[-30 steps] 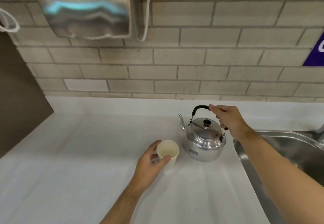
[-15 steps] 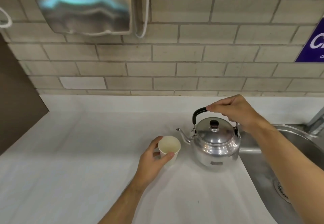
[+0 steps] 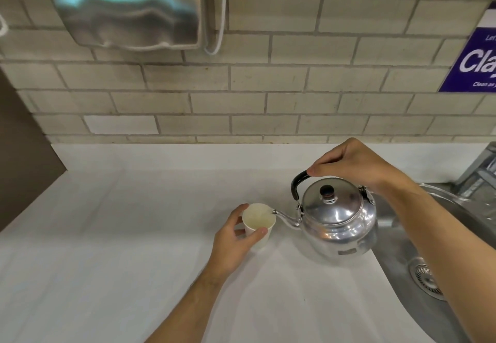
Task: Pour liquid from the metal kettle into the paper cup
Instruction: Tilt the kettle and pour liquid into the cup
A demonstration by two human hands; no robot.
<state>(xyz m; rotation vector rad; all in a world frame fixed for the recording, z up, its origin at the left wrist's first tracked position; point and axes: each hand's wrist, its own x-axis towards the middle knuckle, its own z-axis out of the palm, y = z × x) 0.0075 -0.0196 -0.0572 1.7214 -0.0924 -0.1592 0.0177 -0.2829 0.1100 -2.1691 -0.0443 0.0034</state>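
At centre frame the left hand (image 3: 233,246) wrapped the paper cup (image 3: 258,224) standing on the white bench (image 3: 112,248). Just right of it, the metal kettle (image 3: 336,217) tilted, spout tip over the cup's rim, its black handle gripped by the right hand (image 3: 357,164). A steel sink (image 3: 418,270) lay at right, below a brick wall (image 3: 268,84).

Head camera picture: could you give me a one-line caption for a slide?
Right hand holds the metal kettle, spout at the paper cup steadied by the left hand.
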